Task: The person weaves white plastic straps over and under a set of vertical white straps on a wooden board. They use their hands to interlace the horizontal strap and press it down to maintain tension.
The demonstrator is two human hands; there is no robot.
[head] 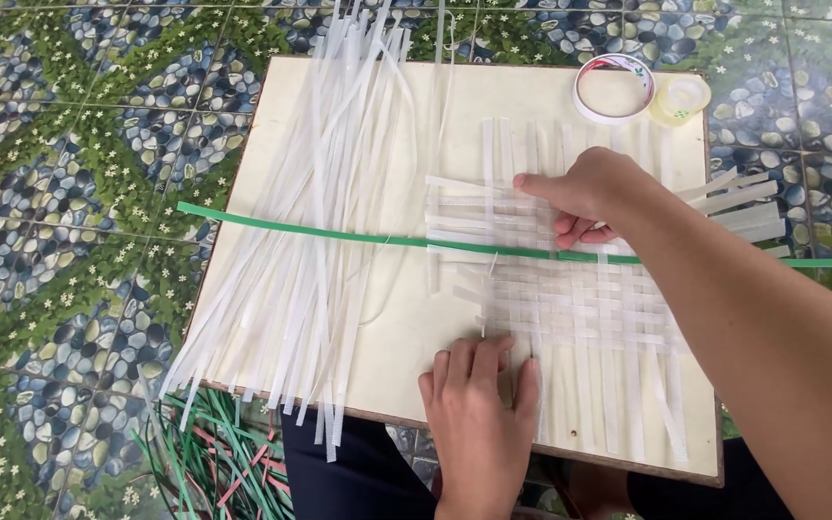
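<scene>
head view: left hand [481,400] lies flat, fingers spread, pressing the near edge of the white woven strip mat [570,289] on the cream board [397,337]. right hand [585,193] pinches the green strip [320,231] where it crosses the weave, fingers curled under. loose white strips [325,193] fan out left; tape rolls [639,89] sit at the far corner.
</scene>
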